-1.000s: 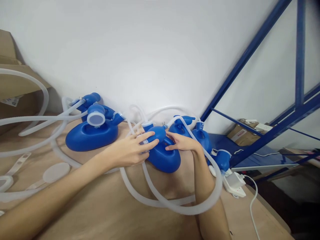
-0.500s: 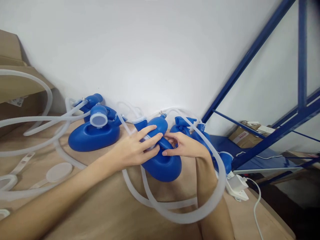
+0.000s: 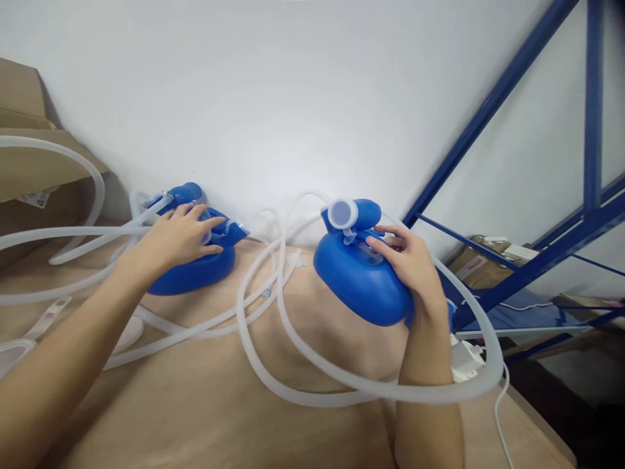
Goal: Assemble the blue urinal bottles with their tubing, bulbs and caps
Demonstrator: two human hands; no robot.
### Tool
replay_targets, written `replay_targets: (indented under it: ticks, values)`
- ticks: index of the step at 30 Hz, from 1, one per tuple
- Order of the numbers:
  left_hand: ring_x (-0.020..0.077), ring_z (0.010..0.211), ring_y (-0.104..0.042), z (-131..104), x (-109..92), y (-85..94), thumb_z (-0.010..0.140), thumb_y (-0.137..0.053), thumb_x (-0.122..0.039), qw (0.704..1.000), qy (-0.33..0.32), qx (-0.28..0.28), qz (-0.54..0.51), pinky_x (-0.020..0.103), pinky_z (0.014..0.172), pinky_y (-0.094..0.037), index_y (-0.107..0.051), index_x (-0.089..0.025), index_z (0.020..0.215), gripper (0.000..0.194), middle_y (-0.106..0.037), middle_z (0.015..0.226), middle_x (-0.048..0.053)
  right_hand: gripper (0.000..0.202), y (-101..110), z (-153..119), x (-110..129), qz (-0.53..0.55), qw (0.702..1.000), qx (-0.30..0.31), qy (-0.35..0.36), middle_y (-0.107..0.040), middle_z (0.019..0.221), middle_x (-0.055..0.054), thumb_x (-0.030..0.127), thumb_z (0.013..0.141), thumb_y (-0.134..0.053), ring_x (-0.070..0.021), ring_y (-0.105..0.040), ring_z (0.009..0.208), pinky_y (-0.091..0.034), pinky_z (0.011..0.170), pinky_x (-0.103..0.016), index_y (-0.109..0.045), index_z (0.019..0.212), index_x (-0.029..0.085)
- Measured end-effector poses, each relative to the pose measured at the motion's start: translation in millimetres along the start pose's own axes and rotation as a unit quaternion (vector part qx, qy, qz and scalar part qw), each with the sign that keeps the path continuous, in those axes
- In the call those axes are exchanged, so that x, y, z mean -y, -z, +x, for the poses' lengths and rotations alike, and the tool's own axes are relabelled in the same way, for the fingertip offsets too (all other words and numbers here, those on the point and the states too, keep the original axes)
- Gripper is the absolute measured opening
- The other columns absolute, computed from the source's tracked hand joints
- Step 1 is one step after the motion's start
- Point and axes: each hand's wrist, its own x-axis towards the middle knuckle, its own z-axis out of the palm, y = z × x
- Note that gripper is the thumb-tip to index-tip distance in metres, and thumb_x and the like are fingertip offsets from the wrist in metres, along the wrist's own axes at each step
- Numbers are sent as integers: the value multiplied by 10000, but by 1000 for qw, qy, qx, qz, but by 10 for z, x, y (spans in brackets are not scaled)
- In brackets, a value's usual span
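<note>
My right hand (image 3: 407, 257) grips the handle of a blue plastic urinal bottle (image 3: 361, 277), tilted toward the right side of the table. Its neck carries a translucent white cap (image 3: 342, 213) facing me. My left hand (image 3: 183, 238) lies over the top of another blue urinal bottle (image 3: 195, 270) at the left, fingers apart and partly hiding its neck and handle. A long translucent hose (image 3: 312, 397) loops across the table and passes over my right forearm. Whether my left fingertips press on the bottle is hard to see.
More hoses (image 3: 73, 232) run along the left, past a cardboard box (image 3: 53, 153). A white round lid (image 3: 127, 335) lies behind my left forearm. At the right are a power strip with a plugged-in adapter (image 3: 466, 359) and a blue metal rack (image 3: 493, 107). A white wall stands behind.
The bottle in my right hand has moved right and turned, so its cap now faces me. My left hand has left it and moved left onto the other bottle.
</note>
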Motion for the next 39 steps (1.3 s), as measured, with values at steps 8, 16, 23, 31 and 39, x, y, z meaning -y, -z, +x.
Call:
replay_targets:
  ticks: [8, 16, 23, 31, 39]
  values:
    - [435, 1316, -473, -53, 62, 11, 1096, -294, -373, 995, 93, -34, 21, 626, 849, -587, -667, -138, 1199, 452, -564, 1397, 224, 633, -313, 96, 13, 110, 992, -39, -45, -696, 852, -16, 628, 780, -775, -264, -697, 886, -569, 815, -403, -607, 1276, 272]
    - [466, 1425, -389, -43, -34, -11, 1114, -204, -467, 994, 102, -14, 27, 600, 911, -566, -575, -88, 1327, 571, -470, 1449, 277, 648, -301, -167, 508, 264, 964, 2, 37, -735, 1331, -97, 558, 913, -674, -343, -634, 1362, -513, 1139, -550, -545, 1485, 282]
    - [353, 1403, -435, 101, 320, -91, 1027, -386, -359, 998, 5, 31, -49, 585, 1231, -303, -594, -68, 1455, 559, -565, 1439, 223, 935, -856, -337, 839, 201, 963, 153, 96, -498, 1635, -38, 574, 793, -848, -347, -468, 1511, -395, 1261, -520, -448, 1602, 333]
    - [296, 1347, -482, 117, 431, -79, 1012, -366, -319, 997, -15, 28, -65, 553, 1239, -320, -668, -52, 1343, 522, -628, 1410, 206, 996, -2277, -381, 953, -41, 957, 261, 117, -386, 1664, -157, 635, 814, -819, -404, -303, 1572, -228, 1272, -615, -377, 1646, 313]
    - [371, 1492, -392, 51, 359, -82, 1057, -456, -313, 998, -2, 35, -46, 632, 1253, -283, -643, -64, 1398, 461, -541, 1518, 213, 943, -2492, -290, 661, -64, 952, 268, 137, -463, 1656, -127, 567, 867, -795, -384, -422, 1501, -265, 1219, -617, -347, 1660, 321]
